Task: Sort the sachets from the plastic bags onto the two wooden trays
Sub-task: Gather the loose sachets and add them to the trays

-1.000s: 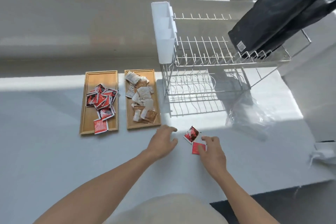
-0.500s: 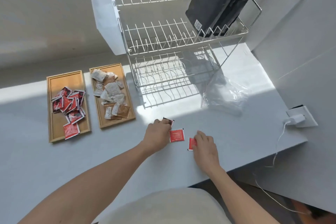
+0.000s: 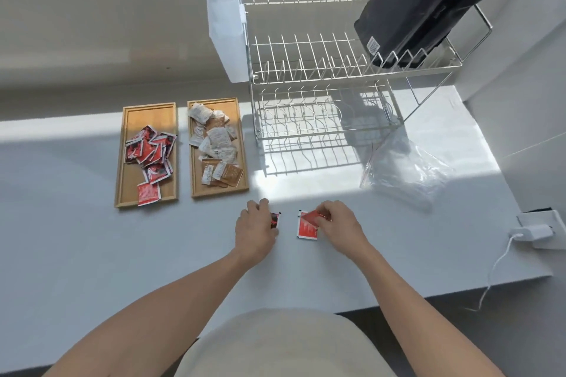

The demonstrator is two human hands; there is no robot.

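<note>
My left hand [image 3: 256,227] covers a dark red sachet [image 3: 274,219]; my right hand [image 3: 337,222] pinches one red sachet [image 3: 312,217] above another [image 3: 306,230]. Both wooden trays [image 3: 149,110] lie beyond-left of my left hand.

Both bare forearms reach up from the bottom edge, converging toward the middle of the view. The left hand [image 3: 256,228] lies palm down, knuckles up, fingers curled under and pointing toward 1 o'clock, its wrist straight in line with the forearm. The right hand [image 3: 336,223] sits at 3 o'clock from it, near but apart, back upward, fingers [image 3: 323,214] bunched and pinched together toward 9 o'clock, wrist bent slightly inward
</note>
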